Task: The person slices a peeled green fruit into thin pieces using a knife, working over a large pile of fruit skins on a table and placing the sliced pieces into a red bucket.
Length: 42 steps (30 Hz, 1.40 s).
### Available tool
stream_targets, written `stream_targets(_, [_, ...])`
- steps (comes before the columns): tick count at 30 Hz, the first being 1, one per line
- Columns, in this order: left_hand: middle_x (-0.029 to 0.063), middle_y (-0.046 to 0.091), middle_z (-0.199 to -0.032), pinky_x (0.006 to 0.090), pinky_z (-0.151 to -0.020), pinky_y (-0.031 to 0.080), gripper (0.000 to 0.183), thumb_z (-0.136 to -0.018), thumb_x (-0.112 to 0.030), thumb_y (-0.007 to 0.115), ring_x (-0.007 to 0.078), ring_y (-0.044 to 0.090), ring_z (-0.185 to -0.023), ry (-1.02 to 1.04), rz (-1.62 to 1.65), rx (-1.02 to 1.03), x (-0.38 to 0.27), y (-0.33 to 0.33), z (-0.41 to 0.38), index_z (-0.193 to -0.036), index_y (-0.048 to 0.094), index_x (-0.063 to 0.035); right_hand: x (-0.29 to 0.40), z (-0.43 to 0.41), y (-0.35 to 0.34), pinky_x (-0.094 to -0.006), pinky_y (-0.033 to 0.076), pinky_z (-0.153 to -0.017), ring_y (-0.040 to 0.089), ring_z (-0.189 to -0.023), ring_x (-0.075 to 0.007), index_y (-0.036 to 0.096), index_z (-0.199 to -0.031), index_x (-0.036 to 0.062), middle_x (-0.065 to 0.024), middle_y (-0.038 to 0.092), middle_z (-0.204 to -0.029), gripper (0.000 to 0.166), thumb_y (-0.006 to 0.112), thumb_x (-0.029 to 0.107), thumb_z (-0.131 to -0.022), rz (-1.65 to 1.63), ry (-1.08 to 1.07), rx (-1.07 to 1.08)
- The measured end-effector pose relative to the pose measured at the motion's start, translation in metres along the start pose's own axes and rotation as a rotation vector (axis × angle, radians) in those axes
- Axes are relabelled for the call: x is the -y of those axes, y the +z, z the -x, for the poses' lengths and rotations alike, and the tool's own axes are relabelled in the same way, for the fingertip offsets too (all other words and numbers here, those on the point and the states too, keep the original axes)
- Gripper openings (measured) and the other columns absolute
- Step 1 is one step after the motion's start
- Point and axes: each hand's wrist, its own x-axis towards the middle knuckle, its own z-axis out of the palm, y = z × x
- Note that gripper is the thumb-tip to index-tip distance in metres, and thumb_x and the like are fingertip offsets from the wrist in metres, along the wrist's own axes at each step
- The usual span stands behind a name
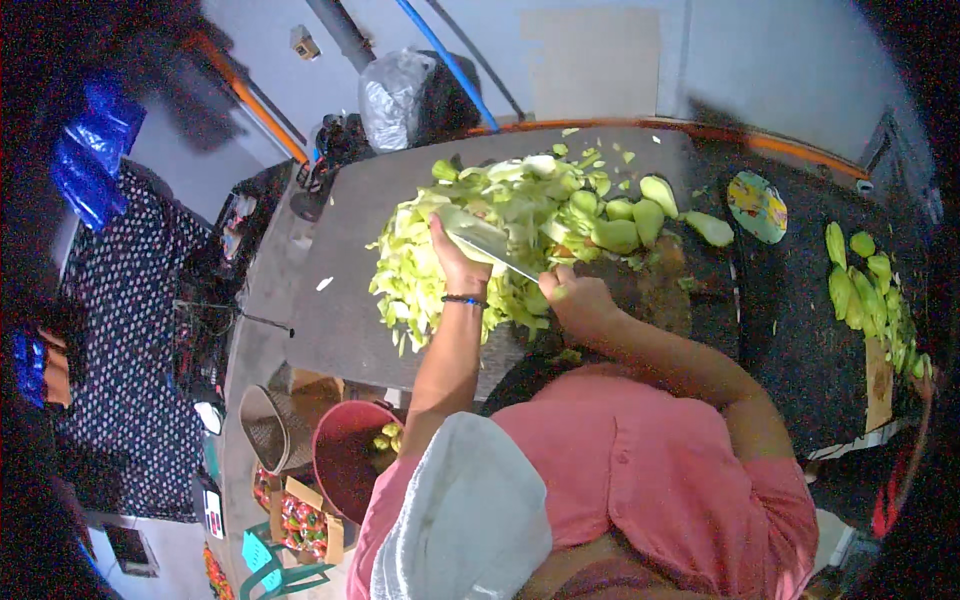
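In my right hand (577, 300) is the handle of a knife (504, 262), its long blade pointing up and to the left. My left hand (457, 259) is at the blade's far end, against a pale green piece of vegetable; how its fingers lie is partly hidden. Under and around both hands spreads a large heap of cut, light green vegetable pieces (420, 247) on the dark table. Several pale green, pear-shaped vegetables (615, 235), perhaps chayotes, lie at the heap's right side, one of them (709, 228) a little apart.
A patterned oval mat (757, 207) and more green vegetables (862, 292) lie on the table to the right. Below its left edge stand a red tub (352, 457), a woven basket (262, 427), a carton of wrapped red and green items (304, 521) and a green plastic chair (281, 562).
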Motion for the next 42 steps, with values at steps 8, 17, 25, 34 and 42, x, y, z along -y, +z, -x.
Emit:
stream_targets(8, [0.0094,0.055,-0.085,0.0408,-0.069,0.047,0.046,-0.084,-0.052,0.039,0.0237,0.055,-0.076,-0.316,-0.013,0.041,-0.011,0.007,0.005,-0.099,0.047,-0.0093,-0.009,-0.001,0.002,-0.0388,0.048,-0.042,0.058,-0.052,-0.028,0.048,-0.087,0.005,-0.0122,0.05,-0.07,0.012,0.048,0.007,-0.075,0.006,-0.068,-0.067])
stream_targets(17, [0.0092,0.053,-0.097,0.0406,-0.075,0.046,0.041,-0.079,-0.032,0.053,0.0239,0.052,-0.088,0.1,-0.038,0.143,0.019,-0.024,0.005,-0.11,0.043,-0.0077,-0.024,-0.009,-0.007,-0.0432,0.048,-0.053,0.059,-0.063,-0.0341,0.047,-0.091,0.0056,-0.0169,0.055,-0.075,0.017,0.048,0.016,-0.077,-0.108,-0.082,0.022])
stream_targets(25, [0.0161,0.052,-0.1,0.0475,-0.07,0.048,0.053,-0.064,-0.02,0.054,0.0305,0.054,-0.085,-0.392,-0.015,0.572,-0.016,-0.026,0.013,-0.113,0.042,-0.0057,-0.062,-0.031,-0.037,-0.0456,0.044,-0.058,0.057,-0.068,-0.0348,0.049,-0.095,0.0115,-0.0168,0.055,-0.069,0.015,0.045,0.018,-0.082,-0.237,-0.093,0.323])
stream_targets(34, [0.0121,0.055,-0.096,0.0457,-0.078,0.045,0.045,-0.064,-0.031,0.056,0.0304,0.053,-0.091,-0.089,0.188,0.22,0.01,-0.037,0.008,-0.101,0.051,-0.0066,-0.04,-0.039,0.018,-0.0453,0.044,-0.069,0.057,-0.08,-0.0359,0.045,-0.105,0.0052,-0.0206,0.058,-0.085,0.027,0.045,0.018,-0.081,-0.294,0.183,0.228])
stream_targets(42, [0.005,0.059,-0.102,0.0611,-0.081,0.038,0.049,-0.073,-0.05,0.054,0.0294,0.056,-0.089,-0.223,0.357,0.163,0.003,-0.048,0.018,-0.105,0.055,-0.0131,-0.066,-0.024,0.019,-0.0279,0.041,-0.061,0.049,-0.067,-0.0115,0.053,-0.101,0.0015,-0.0038,0.056,-0.075,0.028,0.052,0.023,-0.083,-0.883,0.151,0.175])
